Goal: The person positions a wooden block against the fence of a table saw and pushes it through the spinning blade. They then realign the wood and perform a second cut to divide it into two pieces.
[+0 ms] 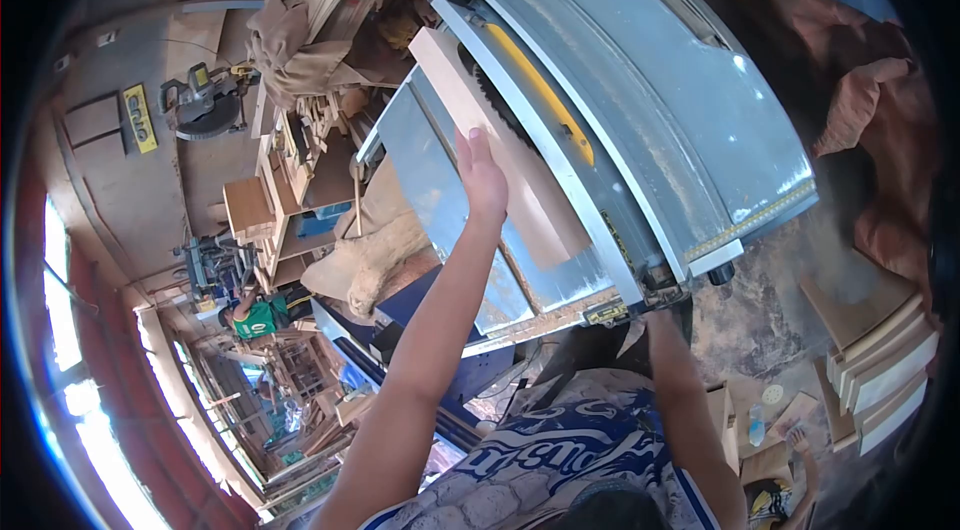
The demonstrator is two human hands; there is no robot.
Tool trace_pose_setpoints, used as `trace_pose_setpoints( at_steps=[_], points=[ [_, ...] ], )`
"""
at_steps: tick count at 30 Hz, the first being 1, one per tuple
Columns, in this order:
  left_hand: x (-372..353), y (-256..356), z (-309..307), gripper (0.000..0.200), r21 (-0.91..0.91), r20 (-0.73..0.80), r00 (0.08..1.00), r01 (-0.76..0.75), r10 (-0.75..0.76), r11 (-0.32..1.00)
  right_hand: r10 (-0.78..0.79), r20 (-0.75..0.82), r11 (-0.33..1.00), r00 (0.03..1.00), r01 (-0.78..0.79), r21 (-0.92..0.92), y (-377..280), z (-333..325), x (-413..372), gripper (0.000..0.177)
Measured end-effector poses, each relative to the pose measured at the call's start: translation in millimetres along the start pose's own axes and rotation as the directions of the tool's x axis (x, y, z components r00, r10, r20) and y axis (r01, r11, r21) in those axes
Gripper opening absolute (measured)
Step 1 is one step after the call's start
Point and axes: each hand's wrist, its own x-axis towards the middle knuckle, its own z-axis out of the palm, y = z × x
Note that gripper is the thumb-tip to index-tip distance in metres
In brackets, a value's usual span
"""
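Note:
A long, pale wooden board (520,180) lies on the grey-blue table saw (700,80), between my left hand and the metal rip fence (560,145). My left hand (483,180) rests on the board's near side, fingers stretched forward along it. Just beyond the board shows the dark toothed saw blade (493,100). A yellow strip-like piece (545,95) sits along the fence. My right forearm (675,360) reaches to the fence's front end, where the hand is hidden below the table edge.
Stacked boards (880,360) stand on the floor at the right. A mitre saw (207,110) and a yellow level (140,118) are at the left. A person in a green shirt (258,318) is further back; another person's arm (803,470) shows lower right. Brown sheeting (870,120) hangs beyond the saw.

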Motion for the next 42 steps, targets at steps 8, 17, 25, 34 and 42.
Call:
trace_pose_setpoints(
  at_steps=[8,17,25,34,42],
  points=[
    [-14,18,7,0.057,-0.033,0.004,0.998,0.061,-0.061,0.998,-0.080,-0.046,0.997,0.996,0.081,0.012,-25,30,-27,0.057],
    [-8,12,7,0.057,0.001,-0.009,0.999,0.045,-0.045,0.999,-0.057,0.014,0.998,0.998,0.057,0.011,-19,8,-44,0.057],
    [-8,13,5,0.059,0.028,-0.023,0.998,0.067,-0.066,0.997,0.044,0.032,0.999,0.999,-0.044,0.014,15,-27,-10,0.057],
    [-9,11,5,0.061,-0.002,-0.008,0.999,0.053,-0.053,0.999,-0.029,-0.002,0.999,1.000,0.029,0.036,-11,8,-12,0.057],
    [-6,10,3,0.057,-0.023,0.017,0.999,0.047,-0.046,0.999,0.008,0.039,1.000,0.999,-0.008,0.012,-9,-13,-45,0.057]
  ],
)
